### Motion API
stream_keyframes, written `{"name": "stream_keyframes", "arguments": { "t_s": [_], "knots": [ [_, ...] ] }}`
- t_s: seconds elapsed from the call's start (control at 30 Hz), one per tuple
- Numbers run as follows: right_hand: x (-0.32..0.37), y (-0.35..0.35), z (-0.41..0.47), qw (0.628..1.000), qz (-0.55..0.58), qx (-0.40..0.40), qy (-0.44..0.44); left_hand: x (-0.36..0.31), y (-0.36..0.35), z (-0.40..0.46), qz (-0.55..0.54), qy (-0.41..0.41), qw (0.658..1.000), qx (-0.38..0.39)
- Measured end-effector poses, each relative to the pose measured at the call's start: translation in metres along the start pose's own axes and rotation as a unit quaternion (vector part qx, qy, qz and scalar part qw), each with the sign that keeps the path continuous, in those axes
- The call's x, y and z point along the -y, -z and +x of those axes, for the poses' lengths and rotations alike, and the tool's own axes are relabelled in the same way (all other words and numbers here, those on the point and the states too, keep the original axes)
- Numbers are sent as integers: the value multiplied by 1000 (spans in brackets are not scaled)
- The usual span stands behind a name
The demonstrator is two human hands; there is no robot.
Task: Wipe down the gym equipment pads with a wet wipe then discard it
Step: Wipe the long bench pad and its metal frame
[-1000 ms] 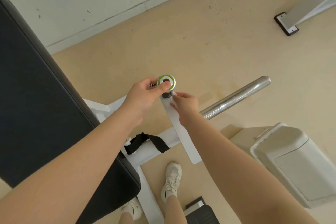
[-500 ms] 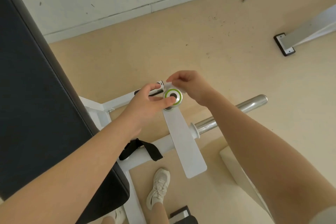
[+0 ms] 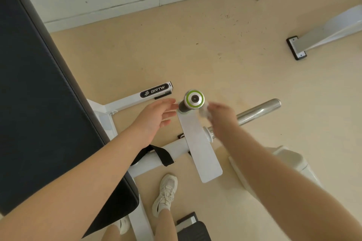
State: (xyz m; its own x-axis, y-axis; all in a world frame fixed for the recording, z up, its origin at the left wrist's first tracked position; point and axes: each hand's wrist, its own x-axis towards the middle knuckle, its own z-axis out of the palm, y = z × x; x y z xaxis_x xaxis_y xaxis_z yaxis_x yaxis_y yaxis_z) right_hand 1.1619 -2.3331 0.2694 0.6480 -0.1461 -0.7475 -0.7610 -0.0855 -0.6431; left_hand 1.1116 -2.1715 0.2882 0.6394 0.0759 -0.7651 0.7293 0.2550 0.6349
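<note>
Head view: "BRTW" on frame label [image 3: 154,91]; left hand [image 3: 154,117] spread, empty; right hand [image 3: 219,115] pinches wet wipe [image 3: 203,112].

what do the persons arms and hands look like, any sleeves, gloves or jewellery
Both forearms are bare as far as the frame shows, with no sleeves in view. The left hand wears no glove, and no ring, watch or wristband shows on it. The right hand is motion-blurred; no glove or wristband shows, but small details on its fingers cannot be made out.
</note>
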Motion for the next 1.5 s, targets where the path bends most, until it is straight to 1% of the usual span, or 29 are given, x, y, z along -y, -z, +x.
{"name": "stream_keyframes", "arguments": {
  "t_s": [0.03, 0.07, 0.13, 0.2, 0.27, 0.37, 0.4, 0.43, 0.5, 0.57, 0.6, 0.67, 0.73, 0.77, 0.83, 0.9, 0.97, 1.03, 1.1, 1.17, 1.2, 1.23, 1.3, 1.33, 1.37, 1.4, 1.43, 1.47, 1.5],
  "knots": [
    [-21, -6, -9, 996, 59, -4, -69, -2, -4, -1, 4, -6, 1000, 6],
    [-37, -14, -19, 987, 108, 15, -118, -3, -6, -1, 9, -9, 1000, 5],
    [-47, -34, -34, 965, 202, 46, -159, -3, -4, -3, 15, -10, 1000, -11],
    [-38, -51, -37, 927, 323, 41, -184, 0, 8, -7, 9, -1, 999, -34],
    [-21, -62, -39, 877, 440, 31, -189, 4, 25, -14, -5, 7, 999, -39],
    [-5, -76, -55, 855, 500, 48, -132, 11, 55, -28, 12, 14, 999, -44],
    [-2, -80, -67, 855, 504, 45, -114, 12, 63, -33, 21, 14, 999, -44],
    [-2, -81, -80, 865, 491, 48, -91, 14, 70, -38, 24, 14, 999, -40],
    [-4, -75, -108, 919, 389, 54, -46, 14, 78, -48, 16, 19, 999, -28],
    [-4, -55, -125, 972, 226, 69, 9, 12, 79, -55, 7, 17, 1000, -9],
    [0, -41, -130, 989, 127, 67, 44, 11, 78, -58, 1, 14, 1000, 0],
    [17, -14, -124, 995, -35, 20, 91, 8, 73, -61, -7, 5, 1000, 14],
    [37, 2, -105, 989, -114, -22, 97, 8, 63, -60, -13, -1, 1000, 22],
    [46, 4, -91, 985, -141, -17, 95, 8, 56, -58, -18, -3, 1000, 23],
    [63, -1, -57, 969, -209, 43, 120, 7, 42, -50, -29, -8, 999, 13],
    [77, -16, -21, 930, -303, 136, 160, 8, 26, -36, -49, -13, 999, -16],
    [86, -36, 4, 864, -407, 234, 180, 10, 10, -25, -80, -8, 995, -56],
    [89, -54, 20, 778, -504, 332, 177, 17, -3, -18, -114, 1, 989, -89],
    [91, -68, 28, 664, -602, 418, 152, 24, -12, -15, -129, 4, 985, -117],
    [98, -79, 30, 547, -678, 468, 149, 30, -15, -14, -135, 4, 981, -143],
    [104, -83, 28, 511, -694, 484, 153, 33, -16, -13, -138, 7, 978, -153],
    [110, -84, 26, 496, -694, 500, 151, 36, -18, -14, -141, 12, 977, -159],
    [123, -80, 21, 503, -657, 546, 134, 37, -25, -18, -137, 10, 977, -162],
    [128, -76, 18, 516, -622, 578, 113, 34, -29, -21, -132, 3, 979, -156],
    [133, -71, 15, 541, -572, 611, 81, 30, -34, -24, -125, -8, 981, -146],
    [137, -65, 11, 584, -506, 633, 44, 25, -38, -27, -117, -22, 984, -135],
    [139, -58, 8, 640, -437, 631, 20, 18, -43, -30, -112, -38, 985, -123],
    [140, -51, 7, 701, -381, 602, 23, 12, -47, -33, -105, -53, 986, -115],
    [138, -42, 8, 761, -344, 548, 54, 6, -51, -36, -93, -67, 987, -113]
  ]
}}
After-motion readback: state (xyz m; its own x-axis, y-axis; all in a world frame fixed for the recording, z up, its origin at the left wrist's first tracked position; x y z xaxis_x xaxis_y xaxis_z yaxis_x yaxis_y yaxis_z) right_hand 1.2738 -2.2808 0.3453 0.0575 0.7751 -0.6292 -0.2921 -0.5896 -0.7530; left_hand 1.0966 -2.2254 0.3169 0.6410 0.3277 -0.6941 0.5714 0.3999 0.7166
